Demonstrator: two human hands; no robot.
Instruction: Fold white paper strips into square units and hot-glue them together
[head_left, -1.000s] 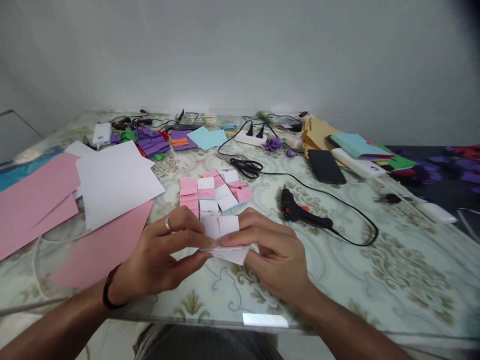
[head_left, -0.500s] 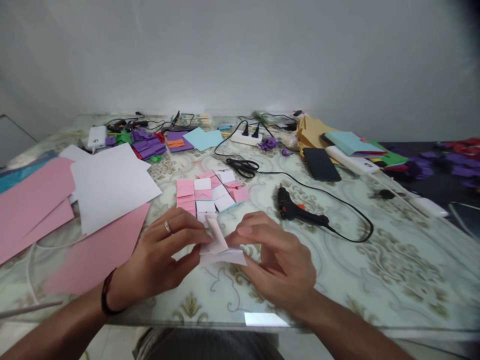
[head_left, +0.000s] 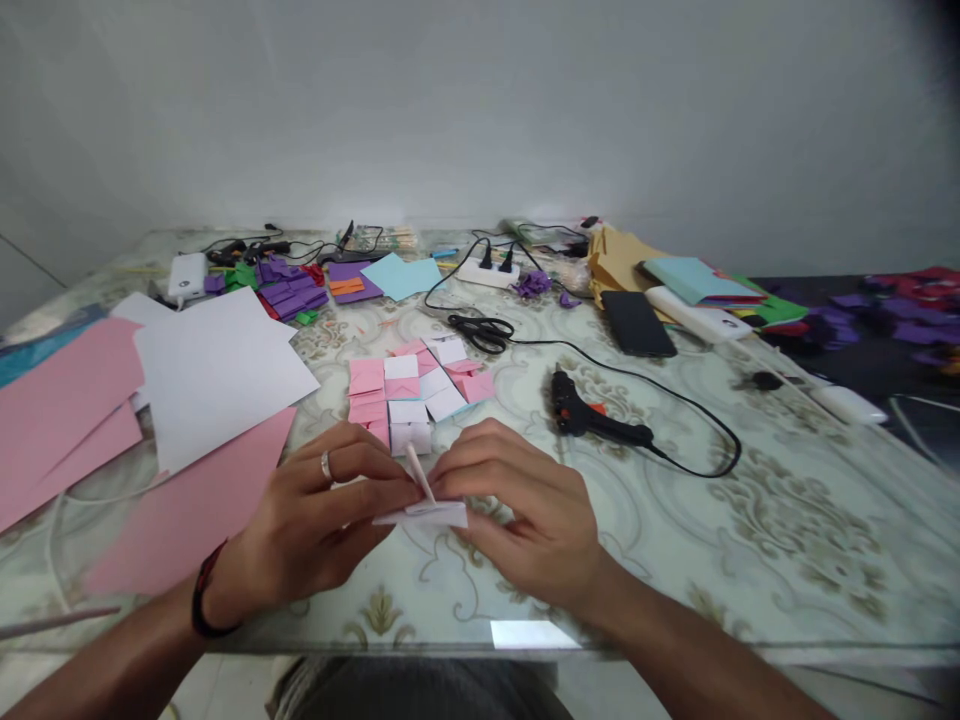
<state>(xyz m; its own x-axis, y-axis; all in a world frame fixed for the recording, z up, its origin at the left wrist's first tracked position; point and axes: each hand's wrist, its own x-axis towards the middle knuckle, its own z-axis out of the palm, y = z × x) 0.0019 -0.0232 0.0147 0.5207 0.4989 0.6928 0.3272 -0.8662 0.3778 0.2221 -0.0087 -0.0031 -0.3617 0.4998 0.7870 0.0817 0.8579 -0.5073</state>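
Note:
Between my hands, above the near part of the table, is a small folded piece of pale paper [head_left: 435, 514] with a narrow flap standing up from its middle. My left hand [head_left: 322, 510], with a ring and a dark wristband, pinches its left side between thumb and fingers. On the other side my right hand [head_left: 525, 510] grips the paper, fingertips close to the flap and thumb at the lower edge. The fingers partly hide the folds. Just beyond lie several small folded pink and white paper pieces [head_left: 405, 387], grouped together.
To the left are white sheets [head_left: 225, 370] and pink sheets [head_left: 202, 510]. A black hot glue gun [head_left: 596, 420] with its cord lies to the right. Black scissors [head_left: 484, 333], a phone [head_left: 637, 323], a power strip [head_left: 487, 272] and purple paper strips [head_left: 296, 297] lie farther back.
My right hand has moved left, closer to my left hand. The paper's raised flap now looks narrower, and the paper sits slightly farther left.

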